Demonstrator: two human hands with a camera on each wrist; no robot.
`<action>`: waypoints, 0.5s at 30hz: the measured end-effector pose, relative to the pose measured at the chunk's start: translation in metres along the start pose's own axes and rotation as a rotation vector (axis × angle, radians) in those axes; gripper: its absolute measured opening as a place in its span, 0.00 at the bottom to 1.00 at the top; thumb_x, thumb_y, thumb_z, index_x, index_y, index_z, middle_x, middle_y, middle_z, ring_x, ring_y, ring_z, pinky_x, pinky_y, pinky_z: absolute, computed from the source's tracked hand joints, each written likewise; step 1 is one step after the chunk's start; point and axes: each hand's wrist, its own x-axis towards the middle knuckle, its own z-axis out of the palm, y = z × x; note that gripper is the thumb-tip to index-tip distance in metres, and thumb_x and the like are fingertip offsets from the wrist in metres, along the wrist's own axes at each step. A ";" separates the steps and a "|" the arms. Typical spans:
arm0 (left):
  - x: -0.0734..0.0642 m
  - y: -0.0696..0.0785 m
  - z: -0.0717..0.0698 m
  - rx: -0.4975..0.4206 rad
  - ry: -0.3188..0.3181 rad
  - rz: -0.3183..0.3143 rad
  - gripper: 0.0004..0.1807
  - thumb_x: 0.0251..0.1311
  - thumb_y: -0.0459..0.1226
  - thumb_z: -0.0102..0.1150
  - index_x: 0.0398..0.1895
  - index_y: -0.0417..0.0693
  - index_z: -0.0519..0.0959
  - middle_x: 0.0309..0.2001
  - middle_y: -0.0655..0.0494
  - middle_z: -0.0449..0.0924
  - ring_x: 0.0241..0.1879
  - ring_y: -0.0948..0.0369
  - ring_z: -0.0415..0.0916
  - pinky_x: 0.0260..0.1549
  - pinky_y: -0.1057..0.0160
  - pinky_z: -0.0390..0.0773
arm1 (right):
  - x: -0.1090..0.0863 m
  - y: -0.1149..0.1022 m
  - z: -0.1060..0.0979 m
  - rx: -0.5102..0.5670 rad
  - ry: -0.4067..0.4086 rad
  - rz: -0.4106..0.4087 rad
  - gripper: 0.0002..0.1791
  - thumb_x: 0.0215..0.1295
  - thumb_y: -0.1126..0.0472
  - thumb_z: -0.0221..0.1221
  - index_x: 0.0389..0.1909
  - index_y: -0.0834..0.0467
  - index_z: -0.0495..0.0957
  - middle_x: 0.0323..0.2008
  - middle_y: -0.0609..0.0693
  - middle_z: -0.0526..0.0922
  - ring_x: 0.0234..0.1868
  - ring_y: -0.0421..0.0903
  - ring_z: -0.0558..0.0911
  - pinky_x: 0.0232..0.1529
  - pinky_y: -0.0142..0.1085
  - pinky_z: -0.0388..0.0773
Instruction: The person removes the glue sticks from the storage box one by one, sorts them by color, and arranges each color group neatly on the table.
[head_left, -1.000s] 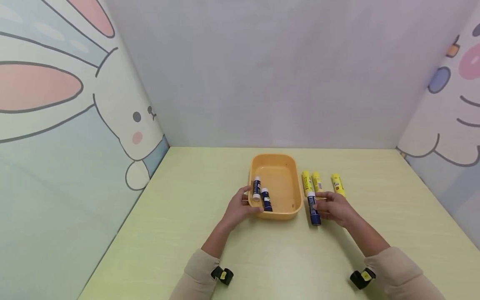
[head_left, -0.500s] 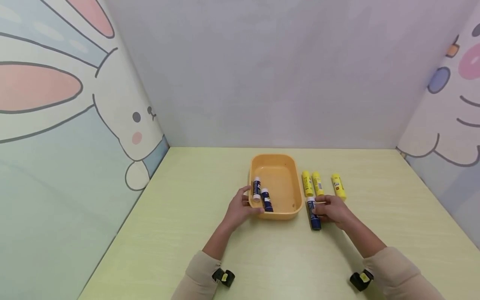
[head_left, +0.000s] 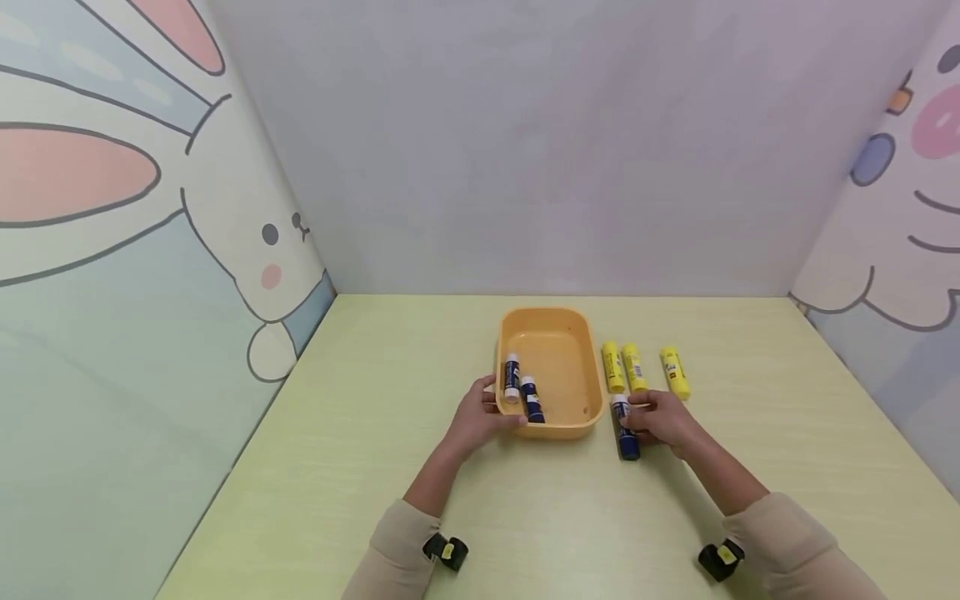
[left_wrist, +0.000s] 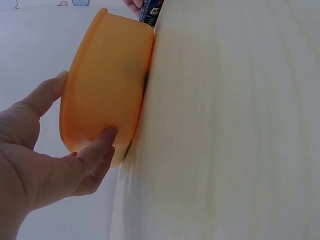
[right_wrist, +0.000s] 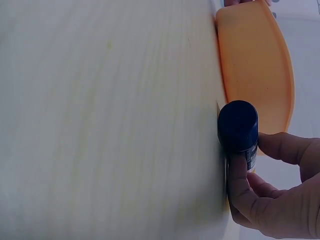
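My left hand (head_left: 478, 421) grips the near left corner of an orange plastic tray (head_left: 561, 362), thumb on the near side and fingers at the left side. Inside the tray, toward that corner, lie two navy glue sticks with white ends, one (head_left: 512, 377) by the left wall and another (head_left: 533, 400) beside it. Right of the tray, my right hand (head_left: 663, 418) pinches a third navy glue stick (head_left: 628, 443) between thumb and fingers, low over the table. Its dark end (right_wrist: 238, 122) faces the right wrist camera; fingers cover part of its barrel.
Two yellow glue sticks, one (head_left: 612, 367) closer to the tray and one (head_left: 635, 367) beside it, lie just beyond the held stick. A third yellow stick (head_left: 676, 372) lies farther right. The pale table (head_left: 375, 375) meets a grey back wall (head_left: 525, 167).
The right hand has drawn the navy glue stick slightly toward me, away from the ends of the yellow ones, then kept it there. The left hand stays on the tray.
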 end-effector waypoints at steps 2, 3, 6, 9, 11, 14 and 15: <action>0.000 0.000 0.000 0.003 -0.003 -0.018 0.47 0.42 0.39 0.75 0.66 0.41 0.60 0.47 0.46 0.73 0.45 0.53 0.73 0.43 0.54 0.74 | 0.000 0.000 0.000 -0.004 0.002 0.005 0.28 0.59 0.68 0.61 0.57 0.73 0.62 0.43 0.63 0.74 0.33 0.45 0.78 0.33 0.39 0.78; 0.000 0.000 0.000 0.006 -0.005 -0.025 0.46 0.42 0.39 0.75 0.66 0.41 0.60 0.47 0.46 0.73 0.45 0.53 0.73 0.43 0.54 0.74 | 0.000 -0.001 0.000 -0.007 0.003 0.006 0.28 0.59 0.68 0.61 0.57 0.73 0.62 0.43 0.63 0.74 0.33 0.45 0.77 0.33 0.39 0.78; 0.001 -0.002 0.000 0.002 -0.012 -0.037 0.46 0.42 0.40 0.75 0.65 0.41 0.61 0.47 0.46 0.73 0.45 0.54 0.73 0.43 0.54 0.74 | -0.002 0.000 0.001 -0.014 0.006 0.012 0.28 0.58 0.68 0.61 0.57 0.73 0.62 0.43 0.63 0.74 0.33 0.45 0.77 0.34 0.40 0.78; 0.001 -0.003 0.000 -0.002 -0.013 -0.040 0.46 0.41 0.40 0.75 0.65 0.42 0.61 0.47 0.46 0.73 0.44 0.54 0.73 0.42 0.54 0.74 | -0.002 0.001 0.002 -0.023 0.007 0.015 0.28 0.58 0.69 0.61 0.57 0.73 0.62 0.42 0.63 0.74 0.33 0.46 0.78 0.34 0.40 0.78; 0.001 -0.003 -0.001 0.001 -0.013 -0.041 0.46 0.41 0.40 0.75 0.65 0.42 0.61 0.47 0.46 0.73 0.44 0.54 0.73 0.42 0.54 0.74 | -0.003 0.001 0.002 -0.029 0.005 0.012 0.28 0.58 0.68 0.61 0.57 0.73 0.62 0.42 0.63 0.74 0.33 0.46 0.78 0.34 0.40 0.78; 0.001 -0.002 -0.001 0.004 -0.012 -0.045 0.46 0.41 0.40 0.75 0.65 0.42 0.61 0.47 0.46 0.72 0.44 0.54 0.72 0.42 0.54 0.74 | -0.004 0.001 0.002 -0.041 0.003 0.012 0.28 0.58 0.68 0.61 0.57 0.73 0.63 0.42 0.63 0.75 0.34 0.47 0.78 0.34 0.40 0.78; 0.002 -0.002 -0.001 0.005 -0.013 -0.045 0.46 0.41 0.40 0.75 0.65 0.43 0.61 0.47 0.47 0.72 0.44 0.54 0.72 0.42 0.54 0.74 | -0.004 0.001 0.003 -0.044 0.001 0.010 0.28 0.58 0.68 0.61 0.57 0.73 0.62 0.42 0.63 0.75 0.34 0.47 0.78 0.34 0.40 0.78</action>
